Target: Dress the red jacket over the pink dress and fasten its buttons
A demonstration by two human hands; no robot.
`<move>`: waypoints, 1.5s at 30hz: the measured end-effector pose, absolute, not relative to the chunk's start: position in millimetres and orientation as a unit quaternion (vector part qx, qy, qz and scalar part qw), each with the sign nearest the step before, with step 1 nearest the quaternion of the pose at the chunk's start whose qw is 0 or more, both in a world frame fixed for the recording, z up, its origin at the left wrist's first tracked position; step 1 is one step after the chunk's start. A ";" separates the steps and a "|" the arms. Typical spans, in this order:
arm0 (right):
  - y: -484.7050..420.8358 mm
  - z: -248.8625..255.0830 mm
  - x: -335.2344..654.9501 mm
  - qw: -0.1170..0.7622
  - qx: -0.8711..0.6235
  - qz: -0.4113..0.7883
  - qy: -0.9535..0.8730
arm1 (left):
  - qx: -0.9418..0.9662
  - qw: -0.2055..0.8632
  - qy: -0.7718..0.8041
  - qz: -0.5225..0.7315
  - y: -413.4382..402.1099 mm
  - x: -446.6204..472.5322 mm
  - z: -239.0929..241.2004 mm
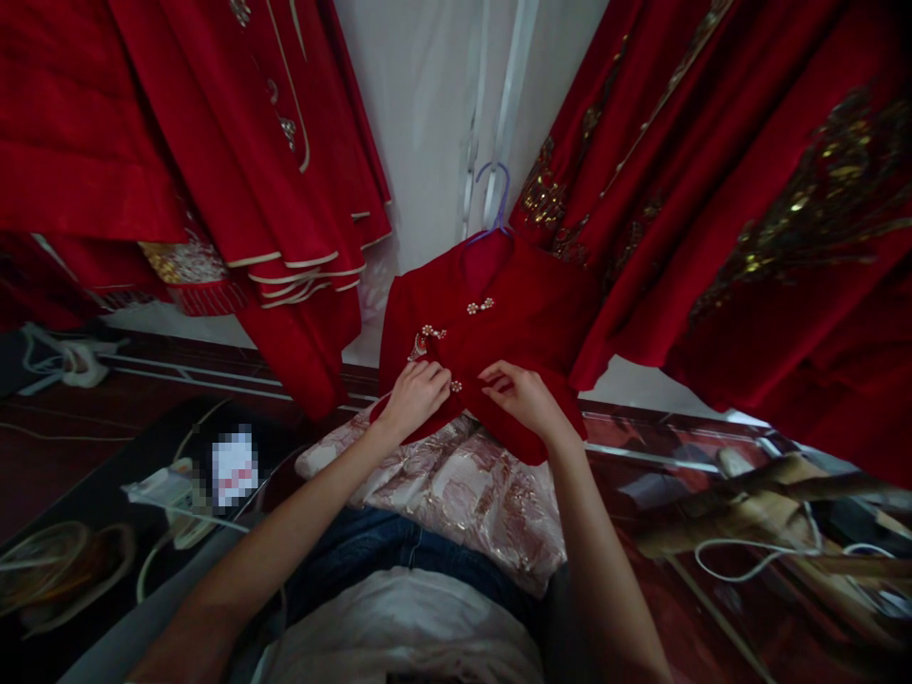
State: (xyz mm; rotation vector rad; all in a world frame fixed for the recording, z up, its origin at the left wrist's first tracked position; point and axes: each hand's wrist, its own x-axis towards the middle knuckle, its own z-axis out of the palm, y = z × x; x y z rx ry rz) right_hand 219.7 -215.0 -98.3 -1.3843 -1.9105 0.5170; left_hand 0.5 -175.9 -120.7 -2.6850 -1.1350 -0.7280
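Note:
A short red jacket hangs in front of me on a purple hanger. Beaded flower fasteners run down its front. My left hand is closed on the jacket's lower front, its fingers bent together beside the lowest beaded fastener. Just to the right, my right hand is held over the same front panel, fingers slightly curved and apart, with nothing visible in them. Under the jacket, pale pink patterned fabric with a shiny sheen spreads over my lap.
Red garments with pale trim hang at the left, and red garments with gold embroidery at the right. A dark surface at the left carries a phone-like object and cables. Wooden poles and a white cord lie at the right.

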 end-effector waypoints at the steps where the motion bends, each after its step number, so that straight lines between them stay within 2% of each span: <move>1: -214.4 -98.5 220.0 0.357 -0.533 0.204 -0.739 | -0.893 0.073 -0.371 -0.245 -173.8 0.6 -119.3; 9: -211.4 -99.7 225.9 0.351 -0.539 0.191 -0.741 | -0.834 0.071 -0.449 -0.313 -126.1 -5.9 -99.8; 14: -209.0 -102.1 230.2 0.364 -0.534 0.197 -0.737 | -0.861 0.089 -0.417 -0.277 -97.7 -13.1 -93.9; 23: -209.4 -101.3 235.6 0.369 -0.532 0.204 -0.734 | -0.910 0.070 -0.333 -0.236 -72.9 -15.6 -81.0; 31: -211.3 -99.6 238.6 0.363 -0.540 0.201 -0.732 | -0.948 0.045 -0.276 -0.149 -51.8 -21.1 -66.9; 39: -213.8 -93.6 242.1 0.367 -0.542 0.200 -0.729 | -0.951 0.037 -0.271 -0.143 -50.0 -16.9 -58.8; 45: -214.4 -91.2 247.7 0.370 -0.548 0.195 -0.724 | -0.959 0.083 -0.230 -0.144 -53.6 -13.8 -57.9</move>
